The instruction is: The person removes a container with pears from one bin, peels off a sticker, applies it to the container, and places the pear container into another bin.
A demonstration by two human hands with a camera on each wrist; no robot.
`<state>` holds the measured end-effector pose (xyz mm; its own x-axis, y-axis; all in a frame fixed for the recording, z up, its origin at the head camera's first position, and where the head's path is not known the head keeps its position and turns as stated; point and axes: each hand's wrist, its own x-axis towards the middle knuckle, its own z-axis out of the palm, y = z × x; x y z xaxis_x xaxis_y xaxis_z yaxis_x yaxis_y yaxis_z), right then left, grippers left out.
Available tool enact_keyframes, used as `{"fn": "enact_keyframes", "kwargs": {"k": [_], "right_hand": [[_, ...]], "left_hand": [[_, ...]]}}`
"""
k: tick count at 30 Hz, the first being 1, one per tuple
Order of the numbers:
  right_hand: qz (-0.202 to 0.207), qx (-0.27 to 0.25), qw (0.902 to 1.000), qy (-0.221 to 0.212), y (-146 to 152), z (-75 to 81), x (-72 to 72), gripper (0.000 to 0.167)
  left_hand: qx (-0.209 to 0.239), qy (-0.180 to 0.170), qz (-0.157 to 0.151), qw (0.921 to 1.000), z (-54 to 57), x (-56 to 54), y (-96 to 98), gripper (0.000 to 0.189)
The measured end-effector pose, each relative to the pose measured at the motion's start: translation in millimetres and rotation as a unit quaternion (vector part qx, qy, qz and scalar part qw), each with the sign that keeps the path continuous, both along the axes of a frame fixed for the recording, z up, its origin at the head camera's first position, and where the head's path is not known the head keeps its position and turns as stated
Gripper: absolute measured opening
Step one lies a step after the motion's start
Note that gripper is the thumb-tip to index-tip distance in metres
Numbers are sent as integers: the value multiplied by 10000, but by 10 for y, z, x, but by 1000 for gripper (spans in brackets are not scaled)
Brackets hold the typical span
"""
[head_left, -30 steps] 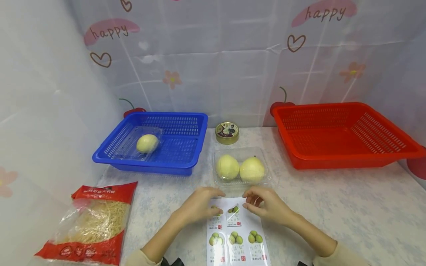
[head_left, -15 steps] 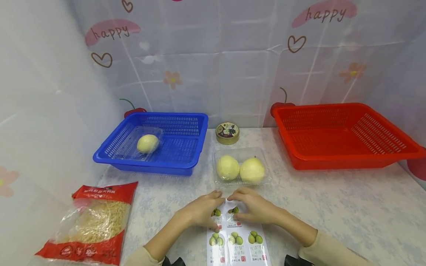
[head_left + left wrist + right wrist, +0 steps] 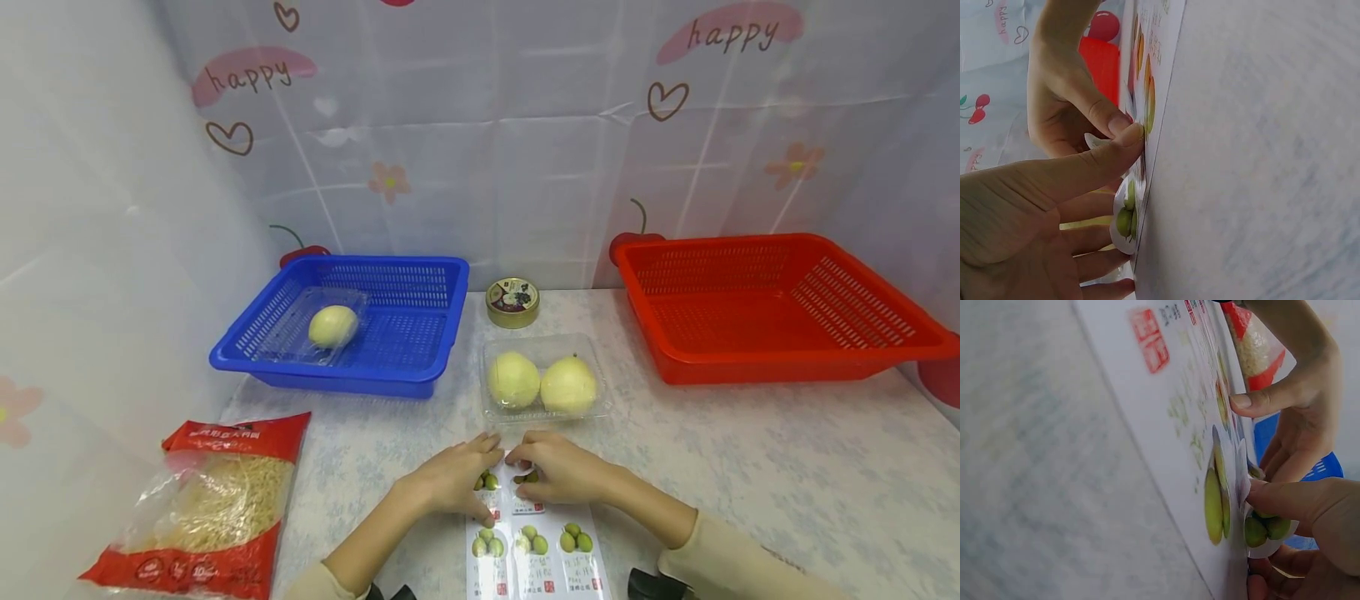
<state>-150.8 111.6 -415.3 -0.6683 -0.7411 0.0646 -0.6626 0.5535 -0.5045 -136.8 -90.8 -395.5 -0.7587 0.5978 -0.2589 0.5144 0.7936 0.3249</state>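
Observation:
A white sticker sheet (image 3: 498,567) printed with green fruit and red stamps lies flat at the table's front. My right hand (image 3: 566,471) pinches a fruit sticker (image 3: 1266,530) at the sheet's top end between thumb and fingers; its rounded edge stands up off the backing in the right wrist view. My left hand (image 3: 450,475) rests on the sheet's upper left with fingers spread and its thumb pressing the paper, tip close to the right thumb in the left wrist view. Just beyond both hands sits a clear plastic box (image 3: 491,346) with two pale yellow fruits (image 3: 567,385).
At the back left, a blue basket (image 3: 390,379) holds a clear box with one pale fruit (image 3: 332,326). A round gold tin (image 3: 512,303) stands at the back, and a red basket (image 3: 750,367) at the right. A pasta bag (image 3: 217,500) lies at left.
Both hands have come closer together over the sheet. My right hand has moved left and its fingers have closed on the sticker; the left hand has settled on the sheet.

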Motion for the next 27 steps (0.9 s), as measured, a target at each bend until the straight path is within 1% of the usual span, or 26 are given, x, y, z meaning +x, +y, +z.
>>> {"fn": "enact_keyframes", "kwargs": {"k": [4, 9, 15, 19, 23, 27], "right_hand": [[2, -101, 9999, -97, 33, -5, -7, 22], [23, -267, 9996, -71, 94, -21, -23, 11], [32, -360, 9993, -58, 144, -17, -29, 13], [9, -414, 9991, -60, 150, -7, -19, 11], [-49, -589, 9981, -192, 150, 10, -12, 10], [-98, -827, 9956, -435, 164, 31, -9, 13]], "left_hand": [[49, -103, 77, 9999, -17, -5, 1, 84], [77, -92, 97, 9999, -35, -8, -2, 82], [73, -100, 108, 9999, -33, -5, -3, 81], [59, -77, 91, 9999, -29, -6, -3, 81], [73, -66, 74, 9999, -29, -6, -5, 81], [107, -67, 66, 9999, -31, -8, -6, 80]]}}
